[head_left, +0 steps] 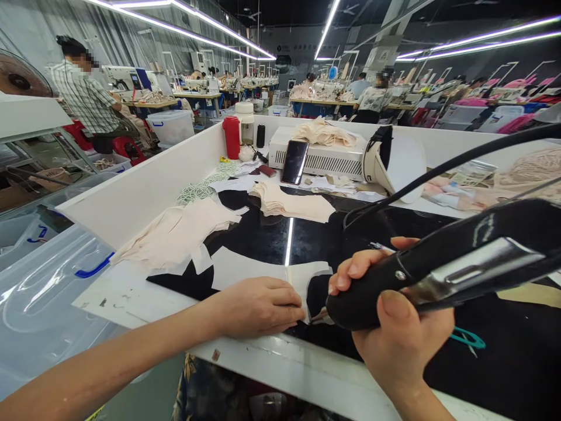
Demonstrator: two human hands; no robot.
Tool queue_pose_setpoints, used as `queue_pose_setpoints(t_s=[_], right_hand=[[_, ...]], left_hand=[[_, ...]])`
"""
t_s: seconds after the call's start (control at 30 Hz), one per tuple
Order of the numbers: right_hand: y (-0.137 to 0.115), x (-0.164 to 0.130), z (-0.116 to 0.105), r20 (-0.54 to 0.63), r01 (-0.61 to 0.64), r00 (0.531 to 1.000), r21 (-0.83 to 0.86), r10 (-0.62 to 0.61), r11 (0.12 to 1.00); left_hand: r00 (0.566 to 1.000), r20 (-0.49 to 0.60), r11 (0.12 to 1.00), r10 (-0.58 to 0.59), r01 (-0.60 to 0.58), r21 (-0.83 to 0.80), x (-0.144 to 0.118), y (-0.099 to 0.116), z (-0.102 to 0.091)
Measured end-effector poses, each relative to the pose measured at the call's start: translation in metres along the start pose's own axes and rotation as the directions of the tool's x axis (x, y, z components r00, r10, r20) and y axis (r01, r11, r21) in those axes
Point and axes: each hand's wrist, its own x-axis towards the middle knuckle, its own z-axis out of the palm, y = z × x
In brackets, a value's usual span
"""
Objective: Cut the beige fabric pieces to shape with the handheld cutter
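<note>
Here, in the head view, the right hand is clamped around a black handheld tool, its tip pointing toward nine o'clock at the edge of a pale fabric piece on the black tabletop. The left hand lies flat, fingers together, pressing that fabric just beside the tip. At twelve o'clock sits a folded fabric stack, with a phone leaning beyond it.

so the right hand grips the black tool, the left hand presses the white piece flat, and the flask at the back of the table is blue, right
Not quite: the flask at the back is red, not blue, as the head view shows. The rest holds: the right hand grips the black tool, and the left hand presses the white piece flat.
</note>
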Motion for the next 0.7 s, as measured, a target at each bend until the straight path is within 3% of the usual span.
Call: queue_pose_setpoints(t_s=[0.37, 0.7], right_hand=[[-0.0008, 0.0049, 0.0036, -0.064, 0.015, 0.998, 0.013, -0.014, 1.000], [0.0047, -0.0016, 0.0039, -0.017, -0.012, 1.000, 0.020, 0.012, 1.000]], left_hand=[[1.000, 0.022, 0.999, -0.016, 0.017, -0.029, -0.0032, -0.0005, -0.0003], [0.999, 0.030, 0.999, -0.023, 0.025, -0.040, -0.0054, -0.0006, -0.0017]])
